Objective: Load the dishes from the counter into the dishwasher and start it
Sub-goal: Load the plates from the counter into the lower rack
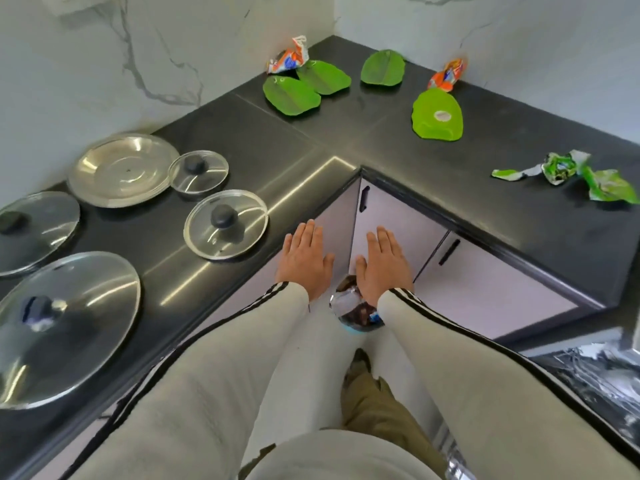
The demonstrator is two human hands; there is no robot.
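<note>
Below, dark L-shaped counter against veined marble walls.

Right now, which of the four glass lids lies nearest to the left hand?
The mid-sized glass lid, between the steel plate and the left hand; the other three lie farther away.

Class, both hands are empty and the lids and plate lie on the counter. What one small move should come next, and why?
Probably reach the left hand to the nearest glass lid and grip its black knob. It and the right hand are open and hold nothing, and that lid lies closest to it on the counter, knob up.
</note>
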